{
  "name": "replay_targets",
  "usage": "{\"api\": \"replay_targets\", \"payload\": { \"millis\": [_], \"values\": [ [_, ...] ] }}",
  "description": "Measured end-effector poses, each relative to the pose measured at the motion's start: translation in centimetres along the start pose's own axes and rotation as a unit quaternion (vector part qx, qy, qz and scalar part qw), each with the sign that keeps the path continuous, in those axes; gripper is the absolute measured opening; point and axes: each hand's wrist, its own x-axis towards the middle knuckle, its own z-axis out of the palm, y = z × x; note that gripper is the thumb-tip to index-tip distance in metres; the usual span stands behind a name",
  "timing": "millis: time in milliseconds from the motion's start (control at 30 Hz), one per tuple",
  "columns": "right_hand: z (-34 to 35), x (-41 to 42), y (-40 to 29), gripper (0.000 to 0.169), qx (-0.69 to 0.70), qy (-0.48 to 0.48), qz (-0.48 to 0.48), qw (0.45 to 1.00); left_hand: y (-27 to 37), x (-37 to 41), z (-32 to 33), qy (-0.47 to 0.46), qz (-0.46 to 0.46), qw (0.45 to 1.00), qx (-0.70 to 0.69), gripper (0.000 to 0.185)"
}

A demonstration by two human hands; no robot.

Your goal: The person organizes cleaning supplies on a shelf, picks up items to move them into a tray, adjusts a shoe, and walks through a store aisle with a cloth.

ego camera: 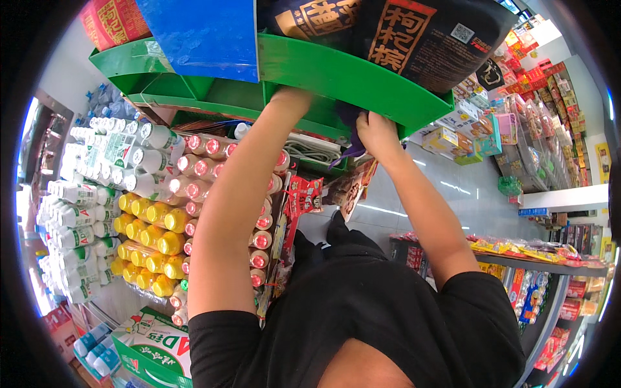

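Note:
A green rack (330, 68) with divided compartments stands right in front of me. My left hand (292, 98) reaches into one of its lower compartments. The rack's front panel hides those fingers, so what they touch cannot be seen. My right hand (376, 131) is at the rack's right end, its fingers closed on a dark purple cloth-like thing (350, 116). A purple strip (356, 145) hangs below it. Large dark packets with printed writing (412, 43) stand in the rack's upper tier, beside a blue panel (208, 39).
Shrink-wrapped white bottles (111, 150), yellow-capped bottles (155, 218) and red-capped bottles (204, 167) are stacked at left. A coiled grey cable (310, 151) lies under the rack. Red snack packets (305, 194) hang near my legs. A low snack shelf (533, 257) stands at right on the tiled floor (436, 194).

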Motion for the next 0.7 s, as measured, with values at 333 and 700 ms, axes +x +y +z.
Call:
{"api": "replay_targets", "payload": {
  "millis": [333, 700],
  "values": [
    [-0.8, 0.8, -1.0, 0.034, -0.201, -0.109, -0.182, 0.956, 0.5, -2.7, -1.5, -0.179, 0.008, 0.984, 0.009, 0.053],
    [2.2, 1.6, -1.0, 0.029, -0.063, -0.067, -0.196, 0.976, -0.3, -2.6, -3.1, -0.269, 0.041, 0.962, 0.003, 0.067]
  ]
}}
